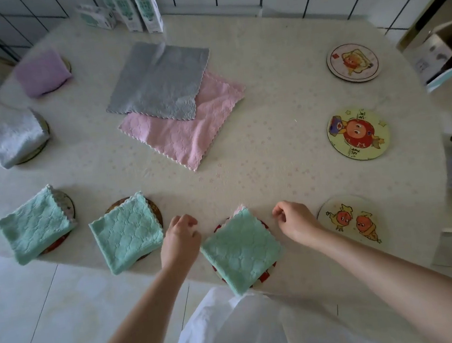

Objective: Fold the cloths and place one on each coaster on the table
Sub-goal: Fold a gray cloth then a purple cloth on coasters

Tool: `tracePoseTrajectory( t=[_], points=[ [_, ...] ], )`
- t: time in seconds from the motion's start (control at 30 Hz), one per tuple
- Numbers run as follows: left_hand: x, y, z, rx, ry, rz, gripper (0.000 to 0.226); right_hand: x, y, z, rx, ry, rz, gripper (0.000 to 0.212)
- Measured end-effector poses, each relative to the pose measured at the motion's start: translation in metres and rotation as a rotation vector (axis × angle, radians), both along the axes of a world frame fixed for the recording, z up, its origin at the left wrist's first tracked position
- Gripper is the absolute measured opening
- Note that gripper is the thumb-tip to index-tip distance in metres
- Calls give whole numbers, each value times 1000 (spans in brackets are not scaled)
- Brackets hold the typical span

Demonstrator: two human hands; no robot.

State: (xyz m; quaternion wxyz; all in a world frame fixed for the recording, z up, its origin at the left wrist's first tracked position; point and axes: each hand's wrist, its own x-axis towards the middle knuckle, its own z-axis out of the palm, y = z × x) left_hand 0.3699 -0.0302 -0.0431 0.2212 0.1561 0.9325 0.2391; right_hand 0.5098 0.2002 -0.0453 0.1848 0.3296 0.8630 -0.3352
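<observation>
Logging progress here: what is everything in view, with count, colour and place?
Folded green cloths: 3, mint, on coasters, near edge.
Folded grey cloth: 1, pale grey, on left coaster.
Folded lilac cloth: 1, lilac, on far-left coaster.
Flat grey cloth: 1, grey, centre, topmost.
Flat pink cloth: 1, pink, partly under it.
Bare coasters: 3, cartoon-printed, right side.
Cartons: several, white-green, far edge.
Table: 1, cream.
Left hand: 1, empty, left of nearest green cloth.
Right hand: 1, empty, right of it.
</observation>
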Motion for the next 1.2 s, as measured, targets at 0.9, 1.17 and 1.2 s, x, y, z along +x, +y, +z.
tracePoseTrajectory(
  t=[0.9,1.17,1.2],
  points=[
    [-301,113,-37,9,573,-553,38,-339,44,-23,476,246,477,28],
    [-314,114,-43,27,569,-567,28,-356,45,-14,515,316,549,12],
    [-315,115,-42,24,571,-572,26,-358,44,-10,507,349,523,8]
  ],
)
